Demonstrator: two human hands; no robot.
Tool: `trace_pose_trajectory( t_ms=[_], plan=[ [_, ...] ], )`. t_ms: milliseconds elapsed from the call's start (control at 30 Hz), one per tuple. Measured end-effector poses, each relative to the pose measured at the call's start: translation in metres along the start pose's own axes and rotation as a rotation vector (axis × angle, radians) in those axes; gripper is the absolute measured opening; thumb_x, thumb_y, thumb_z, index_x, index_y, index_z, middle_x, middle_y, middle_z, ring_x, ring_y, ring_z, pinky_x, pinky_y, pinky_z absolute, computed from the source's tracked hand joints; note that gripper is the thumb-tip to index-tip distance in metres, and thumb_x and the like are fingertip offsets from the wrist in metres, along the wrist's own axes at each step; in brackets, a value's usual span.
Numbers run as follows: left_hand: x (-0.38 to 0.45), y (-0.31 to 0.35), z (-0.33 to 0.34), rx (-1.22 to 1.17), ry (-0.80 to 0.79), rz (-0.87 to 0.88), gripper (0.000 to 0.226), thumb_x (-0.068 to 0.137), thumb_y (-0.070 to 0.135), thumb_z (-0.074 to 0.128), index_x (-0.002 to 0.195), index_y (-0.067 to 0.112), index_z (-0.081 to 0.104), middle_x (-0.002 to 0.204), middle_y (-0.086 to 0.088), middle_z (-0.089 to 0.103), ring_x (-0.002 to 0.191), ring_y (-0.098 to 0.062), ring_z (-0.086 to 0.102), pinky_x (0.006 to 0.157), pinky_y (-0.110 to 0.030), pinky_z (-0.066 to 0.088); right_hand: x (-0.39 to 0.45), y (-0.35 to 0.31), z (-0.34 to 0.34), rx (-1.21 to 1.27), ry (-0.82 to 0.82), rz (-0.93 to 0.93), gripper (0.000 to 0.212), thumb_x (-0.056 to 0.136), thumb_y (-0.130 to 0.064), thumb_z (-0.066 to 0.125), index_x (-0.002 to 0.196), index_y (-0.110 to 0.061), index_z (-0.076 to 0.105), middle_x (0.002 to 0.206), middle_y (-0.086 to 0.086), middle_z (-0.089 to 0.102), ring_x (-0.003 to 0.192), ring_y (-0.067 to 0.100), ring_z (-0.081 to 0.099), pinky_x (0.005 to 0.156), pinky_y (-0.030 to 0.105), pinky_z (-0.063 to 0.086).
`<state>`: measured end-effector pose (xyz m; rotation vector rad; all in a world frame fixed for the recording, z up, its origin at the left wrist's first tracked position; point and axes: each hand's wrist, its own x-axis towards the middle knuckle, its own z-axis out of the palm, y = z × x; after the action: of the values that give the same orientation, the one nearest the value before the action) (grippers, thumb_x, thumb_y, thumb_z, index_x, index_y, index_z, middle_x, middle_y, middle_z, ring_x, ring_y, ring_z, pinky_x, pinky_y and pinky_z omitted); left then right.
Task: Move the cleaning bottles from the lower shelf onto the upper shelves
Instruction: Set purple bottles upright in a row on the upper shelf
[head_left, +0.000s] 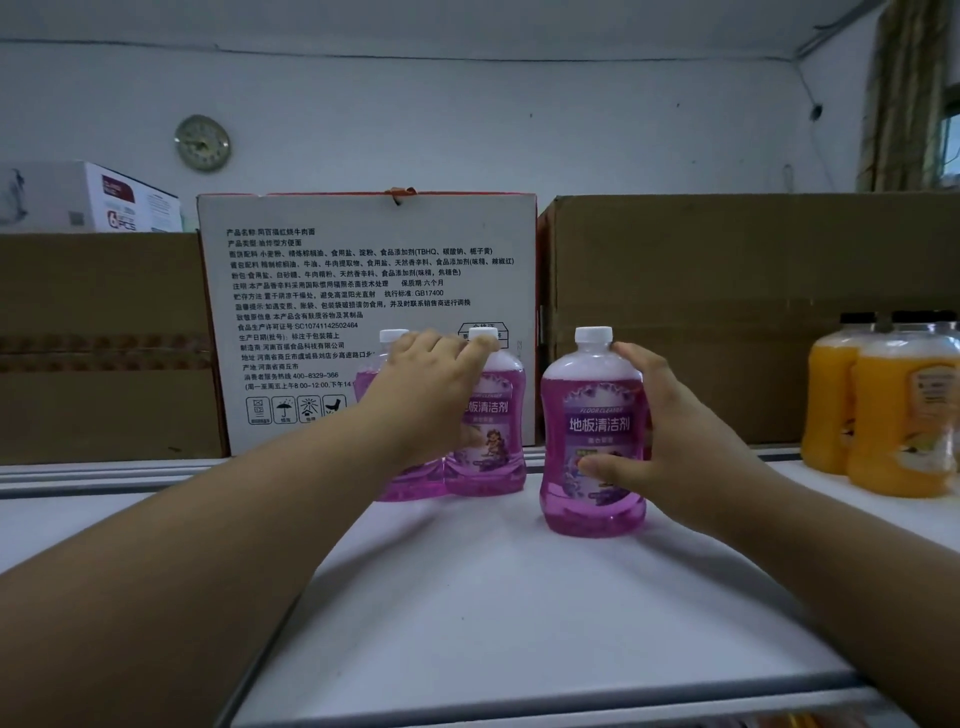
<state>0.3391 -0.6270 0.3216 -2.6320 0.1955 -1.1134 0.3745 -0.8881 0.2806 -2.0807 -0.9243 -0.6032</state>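
Note:
Three purple floor-cleaner bottles with white caps stand upright on the white upper shelf (467, 613). My right hand (685, 447) grips the nearest bottle (587, 415) from its right side, thumb across the label. My left hand (431, 395) holds the middle bottle (493, 436), fingers over its shoulder and thumb on the label. The third bottle (387, 343) stands just left of it, mostly hidden behind my left hand.
A white printed carton (363, 291) and brown cardboard boxes (727, 291) line the back of the shelf. Orange juice bottles (893, 410) stand at the right. A small white box (88, 197) sits atop the left brown box (104, 343).

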Motion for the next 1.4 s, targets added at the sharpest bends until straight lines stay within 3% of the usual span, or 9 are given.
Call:
trace_pose_trajectory(
  t_ms=[133,233,333,400,467,600,833,1400],
  plan=[
    [-0.003,0.004,-0.006,0.037,-0.021,-0.005,0.107,0.068,0.066,0.077,0.149,0.028,0.019,0.145,-0.004,0.048,0.131,-0.027,0.041,0.113,-0.045,0.023,0.006,0.001,0.0,-0.073,0.016,0.011,0.102,0.068,-0.038,0.086,0.141,-0.051,0.016,0.124,-0.013,0.046,0.09,-0.001,0.057,0.057,-0.001,0.041],
    [-0.01,0.014,-0.021,0.088,0.025,-0.046,0.1,0.073,0.068,0.07,0.15,0.027,0.021,0.151,-0.008,0.04,0.136,-0.029,0.036,0.114,-0.045,0.023,0.011,0.002,-0.003,-0.133,0.003,0.042,0.104,0.066,-0.04,0.088,0.141,-0.049,0.016,0.128,-0.004,0.044,0.091,0.009,0.058,0.071,0.011,0.045],
    [-0.023,0.03,-0.037,0.051,0.081,-0.032,0.082,0.081,0.065,0.062,0.144,0.023,0.032,0.137,-0.004,0.048,0.125,-0.025,0.043,0.108,-0.043,0.033,0.013,0.002,-0.005,-0.201,-0.026,0.061,0.111,0.06,-0.041,0.091,0.14,-0.051,0.013,0.123,-0.002,0.041,0.089,0.015,0.059,0.072,0.017,0.047],
    [-0.036,0.048,-0.043,-0.105,-0.017,-0.026,0.067,0.082,0.064,0.06,0.132,0.024,0.042,0.126,0.0,0.054,0.113,-0.022,0.048,0.099,-0.04,0.041,0.015,0.0,-0.006,-0.221,-0.057,0.067,0.117,0.056,-0.038,0.092,0.14,-0.05,0.013,0.12,-0.001,0.043,0.09,0.018,0.061,0.074,0.022,0.052],
    [-0.051,0.069,-0.042,-0.249,-0.215,-0.083,0.06,0.082,0.068,0.058,0.124,0.027,0.045,0.122,0.002,0.055,0.106,-0.02,0.049,0.092,-0.037,0.044,0.019,-0.002,-0.005,-0.221,-0.077,0.073,0.117,0.056,-0.034,0.094,0.141,-0.046,0.014,0.118,0.001,0.045,0.09,0.018,0.062,0.079,0.031,0.057],
    [-0.068,0.094,-0.026,-0.313,-0.513,-0.15,0.072,0.083,0.075,0.05,0.135,0.026,0.045,0.135,-0.001,0.052,0.121,-0.023,0.047,0.098,-0.039,0.041,0.031,-0.007,0.0,-0.284,-0.098,0.111,0.118,0.062,-0.03,0.091,0.148,-0.033,0.011,0.119,0.008,0.044,0.095,0.022,0.061,0.088,0.043,0.055],
    [-0.075,0.097,-0.022,-0.285,-0.536,-0.153,0.067,0.087,0.075,0.042,0.132,0.027,0.048,0.134,-0.002,0.049,0.123,-0.023,0.039,0.101,-0.041,0.034,0.043,-0.003,0.017,-0.289,-0.089,0.151,0.117,0.073,-0.029,0.085,0.152,-0.033,-0.001,0.128,0.013,0.038,0.102,0.029,0.058,0.091,0.047,0.052],
    [-0.073,0.097,-0.022,-0.282,-0.54,-0.126,0.059,0.088,0.073,0.039,0.122,0.026,0.051,0.128,-0.004,0.052,0.116,-0.024,0.042,0.093,-0.042,0.037,0.038,0.002,0.023,-0.332,-0.057,0.146,0.129,0.072,-0.036,0.085,0.151,-0.037,-0.017,0.131,0.015,0.038,0.105,0.03,0.057,0.094,0.044,0.048]
  ],
)
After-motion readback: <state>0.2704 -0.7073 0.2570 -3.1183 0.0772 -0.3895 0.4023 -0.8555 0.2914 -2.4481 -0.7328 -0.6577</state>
